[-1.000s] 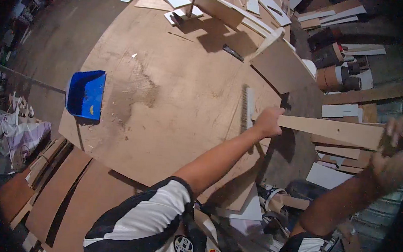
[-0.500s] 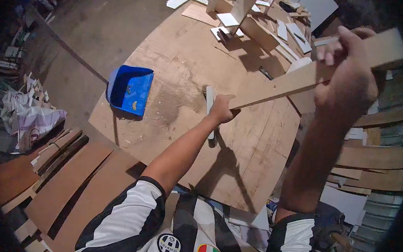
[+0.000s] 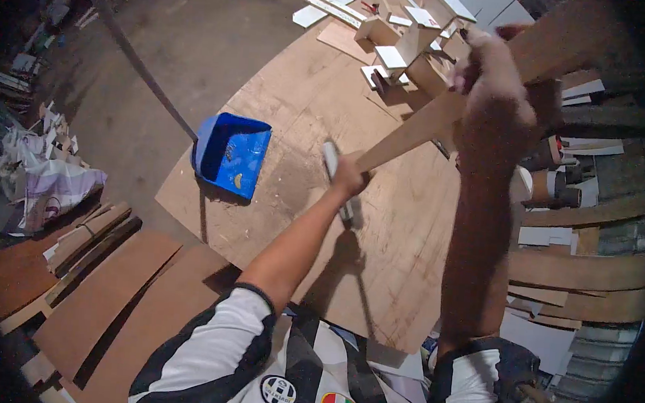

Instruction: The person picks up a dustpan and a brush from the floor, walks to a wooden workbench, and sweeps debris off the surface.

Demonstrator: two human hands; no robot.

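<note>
A long flat wooden handle [image 3: 413, 128] rises from the worktable toward the upper right. At its lower end is a pale crossbar head [image 3: 332, 160], giving it the shape of a broom; any bristles are hidden. My left hand [image 3: 348, 179] is closed round the handle just above the head. Higher up, my right hand [image 3: 496, 86] is wrapped round the handle, slightly blurred. To the left of the head, a blue dustpan [image 3: 255, 157] with a long stick and some scraps inside lies at the table's edge.
White and bare-wood pieces [image 3: 392, 56] are grouped at the far end of the plywood worktable [image 3: 407, 273]. Brown boards [image 3: 110, 284] lie at lower left, near a white sack [image 3: 61, 185]. More wood strips [image 3: 577, 270] are stacked on the right.
My right hand has moved left in view, and the handle's upper end has come up closer to me. The head's lower end is slightly further right. My view has shifted.
</note>
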